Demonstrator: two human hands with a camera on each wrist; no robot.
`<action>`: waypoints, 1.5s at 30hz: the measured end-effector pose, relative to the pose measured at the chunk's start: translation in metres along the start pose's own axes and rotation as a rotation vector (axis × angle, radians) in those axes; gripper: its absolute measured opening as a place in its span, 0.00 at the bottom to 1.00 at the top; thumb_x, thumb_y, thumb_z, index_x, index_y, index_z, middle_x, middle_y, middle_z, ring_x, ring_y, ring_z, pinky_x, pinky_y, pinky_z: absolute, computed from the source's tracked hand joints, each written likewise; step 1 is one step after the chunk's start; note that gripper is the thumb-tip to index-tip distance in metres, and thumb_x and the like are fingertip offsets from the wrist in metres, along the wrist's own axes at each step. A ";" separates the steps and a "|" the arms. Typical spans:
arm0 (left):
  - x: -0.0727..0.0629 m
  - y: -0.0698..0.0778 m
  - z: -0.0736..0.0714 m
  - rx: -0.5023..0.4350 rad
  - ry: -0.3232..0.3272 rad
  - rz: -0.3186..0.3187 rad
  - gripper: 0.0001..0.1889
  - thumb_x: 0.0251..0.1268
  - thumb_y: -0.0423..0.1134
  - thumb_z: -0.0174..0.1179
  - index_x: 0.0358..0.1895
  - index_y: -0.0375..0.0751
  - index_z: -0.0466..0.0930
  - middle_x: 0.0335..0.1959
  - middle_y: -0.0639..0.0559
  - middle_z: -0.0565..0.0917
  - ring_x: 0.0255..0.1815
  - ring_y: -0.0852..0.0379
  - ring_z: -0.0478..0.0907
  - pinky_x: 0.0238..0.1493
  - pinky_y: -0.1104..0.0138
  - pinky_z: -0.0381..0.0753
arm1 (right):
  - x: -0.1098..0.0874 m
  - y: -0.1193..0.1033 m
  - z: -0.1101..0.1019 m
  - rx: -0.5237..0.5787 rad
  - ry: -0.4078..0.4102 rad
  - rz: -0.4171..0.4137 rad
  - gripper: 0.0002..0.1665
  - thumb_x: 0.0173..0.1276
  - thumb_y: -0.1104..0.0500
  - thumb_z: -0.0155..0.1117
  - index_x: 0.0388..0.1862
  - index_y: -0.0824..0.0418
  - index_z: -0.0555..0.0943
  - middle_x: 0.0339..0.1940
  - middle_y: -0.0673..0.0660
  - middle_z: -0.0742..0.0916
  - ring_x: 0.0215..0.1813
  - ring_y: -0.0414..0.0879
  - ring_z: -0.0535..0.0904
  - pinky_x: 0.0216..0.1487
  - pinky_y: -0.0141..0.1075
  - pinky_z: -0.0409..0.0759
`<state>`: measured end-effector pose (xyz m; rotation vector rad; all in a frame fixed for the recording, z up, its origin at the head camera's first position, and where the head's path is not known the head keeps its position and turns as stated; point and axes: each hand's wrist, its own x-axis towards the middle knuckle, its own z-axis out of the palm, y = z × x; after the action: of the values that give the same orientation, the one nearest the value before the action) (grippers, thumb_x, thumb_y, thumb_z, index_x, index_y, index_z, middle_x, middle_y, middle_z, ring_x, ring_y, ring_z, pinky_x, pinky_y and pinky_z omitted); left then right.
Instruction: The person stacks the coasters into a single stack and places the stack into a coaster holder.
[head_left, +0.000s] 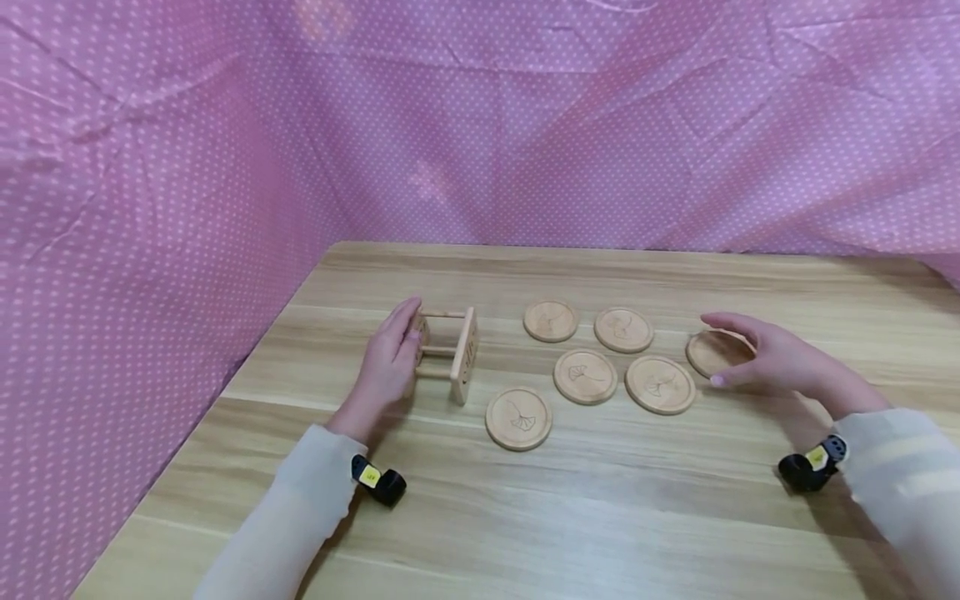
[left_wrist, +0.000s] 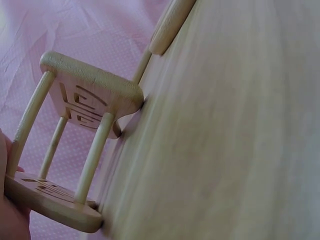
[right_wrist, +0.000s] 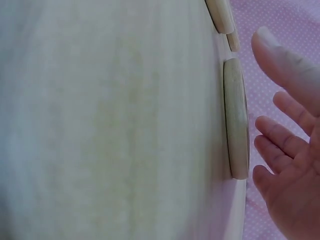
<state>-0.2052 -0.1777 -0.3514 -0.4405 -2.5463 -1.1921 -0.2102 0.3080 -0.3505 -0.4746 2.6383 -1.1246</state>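
A wooden coaster holder point(head_left: 465, 354), with two cut-out side panels joined by thin rods, stands at the left of the table. My left hand point(head_left: 388, 354) grips its left panel; in the left wrist view that hand point(left_wrist: 12, 215) shows only at the frame's edge. Over the rightmost round wooden coaster point(head_left: 711, 353) hovers my right hand point(head_left: 776, 358), its thumb and fingers spread. In the right wrist view, a gap separates this hand point(right_wrist: 295, 170) from the coaster point(right_wrist: 236, 120). Part of that coaster is hidden beneath the hand.
Several more coasters with engraved leaf designs lie flat between the hands, among them a near one point(head_left: 519, 419) and a far one point(head_left: 551, 321). They rest on a wood-grain table point(head_left: 570, 517). Pink dotted cloth point(head_left: 480, 125) hangs behind and to the left.
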 end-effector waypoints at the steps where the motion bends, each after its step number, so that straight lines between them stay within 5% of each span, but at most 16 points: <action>1: 0.000 0.000 0.001 -0.022 0.010 -0.015 0.26 0.67 0.28 0.42 0.69 0.35 0.58 0.70 0.40 0.60 0.70 0.44 0.57 0.72 0.55 0.54 | 0.000 0.001 0.000 0.004 -0.001 0.007 0.56 0.47 0.58 0.75 0.71 0.67 0.55 0.70 0.73 0.58 0.70 0.71 0.46 0.65 0.67 0.45; 25: -0.003 -0.002 0.010 -0.319 0.117 -0.163 0.24 0.67 0.25 0.40 0.66 0.31 0.61 0.69 0.38 0.62 0.70 0.48 0.58 0.71 0.62 0.56 | 0.003 0.008 -0.001 -0.014 -0.038 0.105 0.55 0.45 0.55 0.76 0.69 0.68 0.58 0.70 0.75 0.56 0.70 0.71 0.46 0.66 0.65 0.46; 45: -0.006 -0.003 0.011 -0.378 0.158 -0.188 0.22 0.66 0.25 0.41 0.64 0.27 0.63 0.68 0.35 0.62 0.71 0.47 0.57 0.72 0.61 0.54 | 0.005 0.007 -0.001 -0.038 -0.035 0.108 0.56 0.45 0.53 0.76 0.68 0.71 0.58 0.69 0.76 0.58 0.70 0.71 0.48 0.66 0.63 0.48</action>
<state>-0.2020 -0.1716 -0.3624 -0.1783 -2.2678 -1.7149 -0.2163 0.3112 -0.3553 -0.3508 2.6250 -1.0262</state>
